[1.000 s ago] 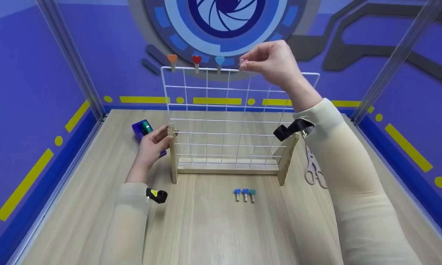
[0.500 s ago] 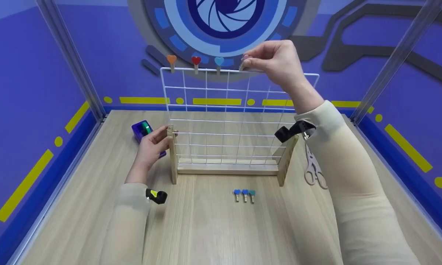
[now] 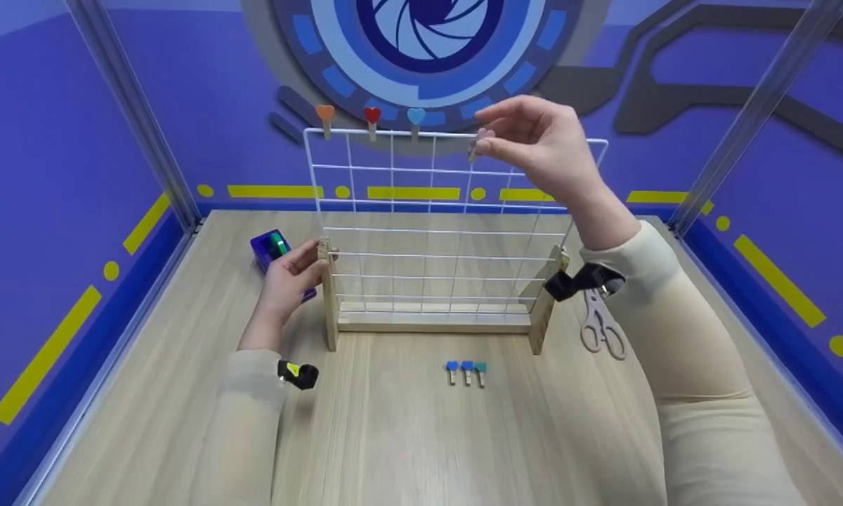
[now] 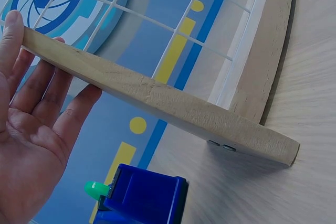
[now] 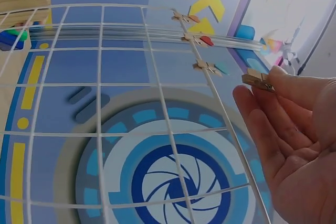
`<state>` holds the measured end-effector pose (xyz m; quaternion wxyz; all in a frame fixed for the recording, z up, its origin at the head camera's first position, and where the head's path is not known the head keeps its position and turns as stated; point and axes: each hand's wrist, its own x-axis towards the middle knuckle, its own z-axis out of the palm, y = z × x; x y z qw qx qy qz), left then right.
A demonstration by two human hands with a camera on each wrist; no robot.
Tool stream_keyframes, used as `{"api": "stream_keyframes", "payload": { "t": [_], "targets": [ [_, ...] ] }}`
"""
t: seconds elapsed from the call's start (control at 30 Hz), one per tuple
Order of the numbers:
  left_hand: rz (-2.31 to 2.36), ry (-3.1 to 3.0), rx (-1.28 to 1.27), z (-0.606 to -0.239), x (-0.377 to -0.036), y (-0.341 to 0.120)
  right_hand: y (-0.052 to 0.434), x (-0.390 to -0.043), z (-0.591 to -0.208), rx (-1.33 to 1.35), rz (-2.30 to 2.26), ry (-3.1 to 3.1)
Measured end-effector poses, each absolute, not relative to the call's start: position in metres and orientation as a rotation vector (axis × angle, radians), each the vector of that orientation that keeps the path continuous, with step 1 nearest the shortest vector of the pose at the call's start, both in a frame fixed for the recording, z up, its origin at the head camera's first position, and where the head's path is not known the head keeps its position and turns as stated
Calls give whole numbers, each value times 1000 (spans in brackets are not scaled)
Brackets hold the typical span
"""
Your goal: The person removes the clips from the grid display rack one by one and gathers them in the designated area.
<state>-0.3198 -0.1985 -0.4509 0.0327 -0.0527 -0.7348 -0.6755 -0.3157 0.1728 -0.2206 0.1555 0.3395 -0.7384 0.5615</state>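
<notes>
Pinched a small, pink-hearted wooden clothespin [image 5: 256,79] in the right hand [image 3: 551,144], just beside the white wire grid [image 3: 392,168]; gripped its pale wooden side post [image 4: 157,96] in the left hand [image 3: 283,292], lower down.

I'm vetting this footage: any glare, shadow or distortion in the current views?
Right wrist: the upper-right corner looks washed out, and the grid wires appear bowed; left wrist: soft shadow darkens the table beside the wooden stand; head: fairly even light, heart clips distinct in colour.
</notes>
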Motion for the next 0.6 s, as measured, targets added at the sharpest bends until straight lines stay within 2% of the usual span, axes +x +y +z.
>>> {"api": "stream_keyframes", "payload": {
  "t": [0.6],
  "targets": [
    [-2081, -2265, -137, -450, -318, -198, 199, -282, -298, 901, 1677, -2213]
  ]
}}
